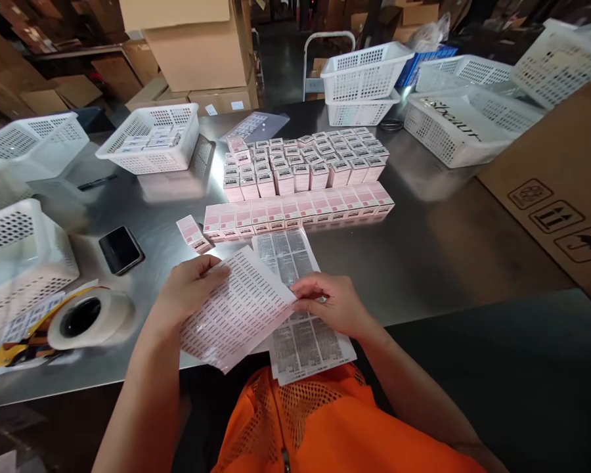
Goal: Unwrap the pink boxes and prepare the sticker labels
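My left hand [190,286] holds a white sheet of small printed labels [236,312] by its left edge, tilted above the table's front edge. My right hand [328,303] pinches the same sheet at its right edge. Under it lies a second sheet of denser printed labels [300,335], flat on the steel table [448,249]. Just beyond, a row of pink-and-white small boxes [295,211] lies flat, and one single box [193,233] sits askew at its left end. Behind the row, several upright pink boxes [300,164] stand in a block.
A black phone [121,249] and a roll of clear tape [86,318] lie at the left. White mesh baskets [150,138] ring the table, one basket [22,263] close at the left. A cardboard box [561,184] leans in at the right. Stacked cartons stand behind.
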### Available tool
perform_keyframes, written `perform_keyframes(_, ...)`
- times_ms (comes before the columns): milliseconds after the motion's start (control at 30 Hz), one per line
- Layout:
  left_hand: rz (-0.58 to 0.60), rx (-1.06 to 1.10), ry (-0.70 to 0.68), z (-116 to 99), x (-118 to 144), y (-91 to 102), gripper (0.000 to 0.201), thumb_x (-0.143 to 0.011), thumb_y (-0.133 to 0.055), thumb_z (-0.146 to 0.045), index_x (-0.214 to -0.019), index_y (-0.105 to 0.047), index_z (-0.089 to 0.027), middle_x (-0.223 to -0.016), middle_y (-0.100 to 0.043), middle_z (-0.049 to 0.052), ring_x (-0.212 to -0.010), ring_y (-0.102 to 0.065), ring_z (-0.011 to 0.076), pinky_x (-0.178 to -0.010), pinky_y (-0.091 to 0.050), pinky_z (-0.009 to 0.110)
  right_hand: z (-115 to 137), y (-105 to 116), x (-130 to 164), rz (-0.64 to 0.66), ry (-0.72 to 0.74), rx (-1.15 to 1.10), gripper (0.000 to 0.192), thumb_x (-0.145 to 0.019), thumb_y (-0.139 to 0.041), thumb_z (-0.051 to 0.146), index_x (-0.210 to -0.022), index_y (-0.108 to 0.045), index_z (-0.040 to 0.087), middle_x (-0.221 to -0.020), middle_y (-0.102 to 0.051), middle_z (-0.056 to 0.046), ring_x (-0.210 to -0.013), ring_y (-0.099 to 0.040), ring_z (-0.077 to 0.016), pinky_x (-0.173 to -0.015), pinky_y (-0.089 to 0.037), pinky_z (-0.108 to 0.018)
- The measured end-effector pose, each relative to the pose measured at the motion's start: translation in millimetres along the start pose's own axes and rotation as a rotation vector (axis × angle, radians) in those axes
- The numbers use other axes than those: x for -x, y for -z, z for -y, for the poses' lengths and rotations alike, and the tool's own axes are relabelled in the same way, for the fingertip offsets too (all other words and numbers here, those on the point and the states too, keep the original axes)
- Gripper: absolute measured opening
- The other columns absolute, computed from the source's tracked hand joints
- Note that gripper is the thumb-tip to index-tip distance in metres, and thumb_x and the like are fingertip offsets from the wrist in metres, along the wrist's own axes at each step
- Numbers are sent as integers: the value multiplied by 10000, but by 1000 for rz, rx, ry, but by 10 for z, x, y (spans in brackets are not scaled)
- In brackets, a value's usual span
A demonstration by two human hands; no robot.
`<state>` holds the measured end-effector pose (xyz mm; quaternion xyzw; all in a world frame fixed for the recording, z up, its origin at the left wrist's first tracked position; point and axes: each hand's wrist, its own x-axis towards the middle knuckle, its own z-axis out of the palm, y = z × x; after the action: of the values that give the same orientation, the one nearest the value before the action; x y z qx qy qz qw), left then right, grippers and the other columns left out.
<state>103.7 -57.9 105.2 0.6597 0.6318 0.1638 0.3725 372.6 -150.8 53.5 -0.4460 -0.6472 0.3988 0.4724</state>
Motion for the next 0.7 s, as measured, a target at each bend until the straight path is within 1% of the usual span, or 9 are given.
perform_keyframes(67,48,-42,-5,-6,-34,17,365,-743,-604,-555,-762,-647,-192,-667,-593,5,-599,-516,162,-521,-367,246,60,26,-1,15,109,120,119,-883,-738,328,-982,-752,262,-862,-779,3,-781,-749,-156,-724,-616,-248)
perform_keyframes(133,84,-60,-12,-19,-60,22,357,-726,-608,-555,-685,-616,-200,-633,-560,-4,-579,-488,155,-518,-345,250,99,46,-4,4,237,214,75,-909,-710,307,-944,-765,269,-831,-781,13,-738,-744,-146,-690,-609,-235)
perform_keyframes(200,112,-72,-23,-34,-79,11,362,-720,-603,-552,-619,-569,-206,-596,-518,-14,-558,-455,147,-514,-316,256,117,54,-7,-25,353,262,84,-923,-693,279,-945,-774,275,-819,-784,14,-735,-745,-146,-687,-609,-233)
perform_keyframes(267,129,-88,-35,-43,-93,-9,361,-725,-590,-541,-589,-538,-210,-573,-487,-18,-547,-433,145,-517,-295,262,119,56,-9,-45,406,281,104,-927,-687,264,-969,-780,278,-844,-789,5,-772,-752,-156,-711,-614,-237)
perform_keyframes(367,140,-124,-49,-43,-108,-40,340,-735,-581,-518,-590,-543,-213,-574,-500,-11,-560,-445,157,-531,-296,270,121,63,-14,-55,383,316,123,-936,-675,277,-999,-781,284,-882,-793,-2,-809,-756,-167,-732,-619,-252)
perform_keyframes(433,144,-146,-59,-41,-114,-51,326,-739,-580,-508,-599,-557,-215,-586,-527,-2,-573,-463,168,-535,-305,275,133,73,-22,-39,362,348,124,-939,-670,292,-1001,-778,290,-880,-791,1,-806,-756,-168,-732,-621,-258)
perform_keyframes(567,153,-160,-76,-49,-114,-51,308,-744,-570,-498,-616,-580,-219,-621,-572,16,-595,-499,186,-540,-325,280,177,85,-48,3,331,371,111,-941,-668,303,-949,-775,275,-836,-780,0,-759,-744,-158,-702,-612,-247)
perform_keyframes(700,155,-152,-78,-56,-107,-29,306,-738,-570,-497,-609,-575,-219,-615,-565,15,-591,-502,188,-538,-330,279,202,58,-64,-39,356,357,95,-937,-675,290,-929,-768,277,-808,-777,12,-737,-745,-149,-685,-612,-234)
